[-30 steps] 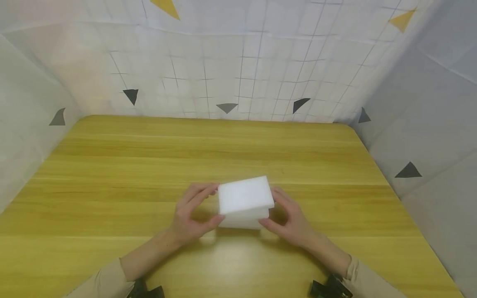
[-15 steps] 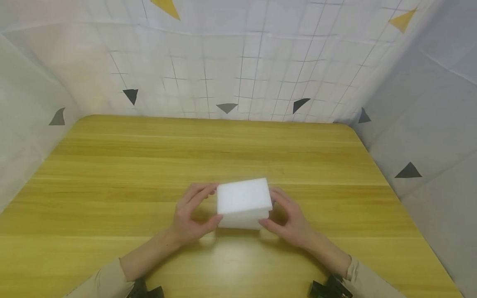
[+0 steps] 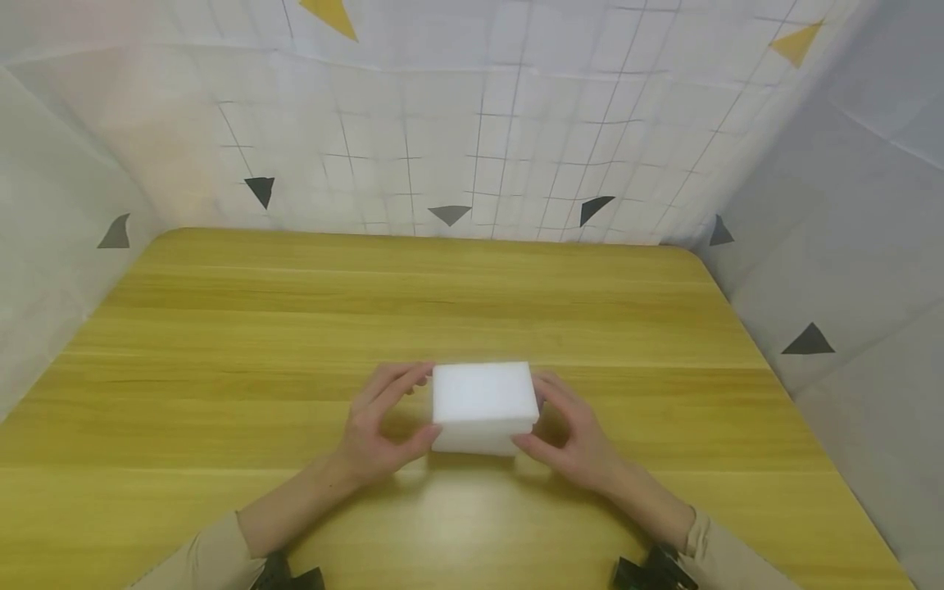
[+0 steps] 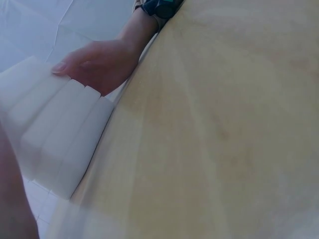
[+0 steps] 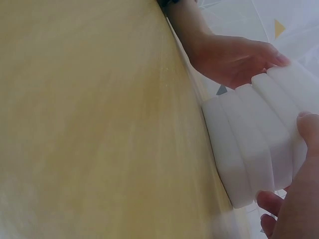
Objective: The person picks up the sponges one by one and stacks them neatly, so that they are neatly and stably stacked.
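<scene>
A stack of several white sponge blocks [image 3: 479, 438] sits on the wooden table between both hands. Its top block [image 3: 483, 392] lies nearly square over those below, slightly overhanging at the right. My left hand [image 3: 374, 428] grips the stack's left side, thumb at the front corner and fingers toward the back. On the opposite side my right hand [image 3: 579, 438] holds it likewise, thumb low on the front right corner. In the right wrist view the blocks [image 5: 256, 134] show rounded edges and seams, with the left hand [image 5: 227, 57] beyond them. The far fingertips are partly hidden behind the stack.
The wooden table [image 3: 472, 303] has rounded far corners. A white cloth [image 3: 442, 123] with grid lines and dark and yellow triangles hangs behind it, and pale cloth panels [image 3: 870, 270] flank the sides.
The top block has turned from a slant, with its right far corner raised, to line up with the stack and settle lower. Both hands stay almost where they were.
</scene>
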A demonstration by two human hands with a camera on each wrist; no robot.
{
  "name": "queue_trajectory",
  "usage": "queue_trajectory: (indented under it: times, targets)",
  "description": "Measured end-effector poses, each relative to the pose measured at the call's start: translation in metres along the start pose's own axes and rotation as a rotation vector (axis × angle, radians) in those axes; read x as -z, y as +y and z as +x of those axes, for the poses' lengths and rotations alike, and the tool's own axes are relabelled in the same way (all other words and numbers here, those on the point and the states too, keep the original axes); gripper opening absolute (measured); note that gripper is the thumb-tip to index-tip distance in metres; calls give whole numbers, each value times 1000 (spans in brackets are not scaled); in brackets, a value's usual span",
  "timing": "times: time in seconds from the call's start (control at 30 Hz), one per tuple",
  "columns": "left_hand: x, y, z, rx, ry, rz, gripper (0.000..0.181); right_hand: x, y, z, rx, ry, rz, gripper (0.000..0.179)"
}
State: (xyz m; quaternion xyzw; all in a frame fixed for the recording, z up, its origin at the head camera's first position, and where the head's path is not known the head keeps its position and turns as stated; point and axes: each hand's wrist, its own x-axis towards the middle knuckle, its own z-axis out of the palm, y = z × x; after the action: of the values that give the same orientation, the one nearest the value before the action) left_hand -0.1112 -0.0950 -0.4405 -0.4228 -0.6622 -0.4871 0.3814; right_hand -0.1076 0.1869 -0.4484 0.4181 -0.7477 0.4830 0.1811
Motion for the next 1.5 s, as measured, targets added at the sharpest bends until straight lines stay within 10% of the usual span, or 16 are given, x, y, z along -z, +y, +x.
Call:
queue_trajectory:
  times: [1.5]
  targets:
    - [0, -2, -9, 81, -100, -62, 60, 2, 3, -9, 15, -48, 10, 69]
